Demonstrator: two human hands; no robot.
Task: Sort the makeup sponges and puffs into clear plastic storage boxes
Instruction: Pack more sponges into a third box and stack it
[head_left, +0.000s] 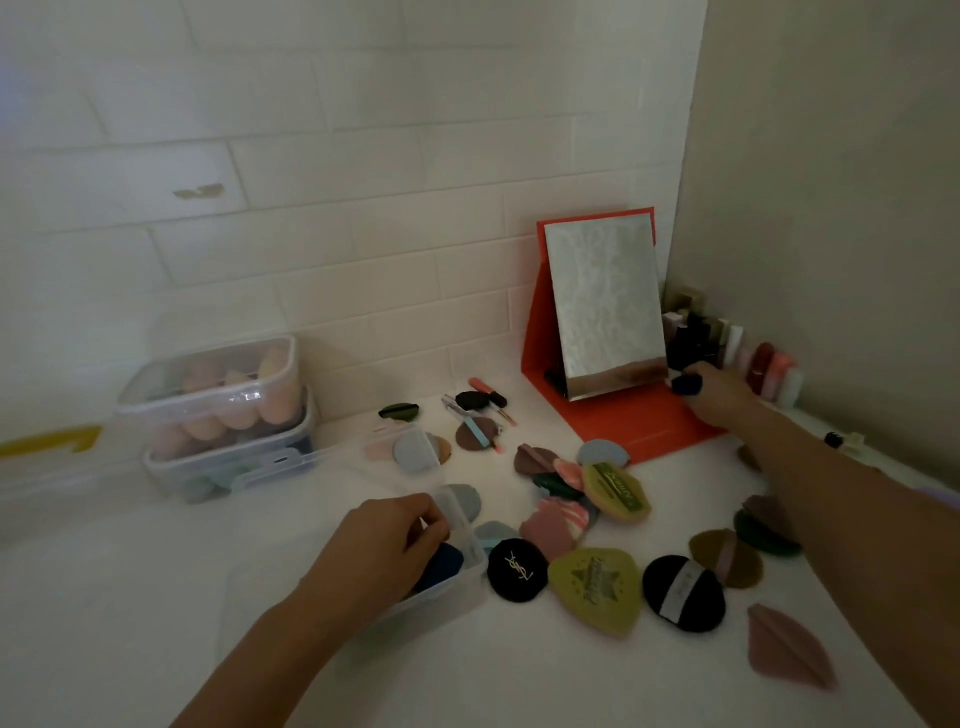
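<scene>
My left hand (387, 540) grips the rim of a clear plastic box (457, 587) near the front; a dark blue puff (441, 564) lies inside it. My right hand (719, 397) reaches far right beside the mirror and pinches a small dark blue sponge (687, 385). Several puffs lie loose on the white counter: a black round puff with a gold logo (518, 570), an olive teardrop puff (595, 590), a black puff with a white band (683, 593), a pink puff (789, 647). A second clear box (410, 449) farther back holds flat puffs.
Two stacked clear boxes (223, 415) full of peach sponges stand at the back left against the tiled wall. An orange standing mirror (602, 332) sits at the back right, with bottles and lipsticks (748, 353) in the corner. Brushes and a lip gloss (485, 395) lie behind the puffs.
</scene>
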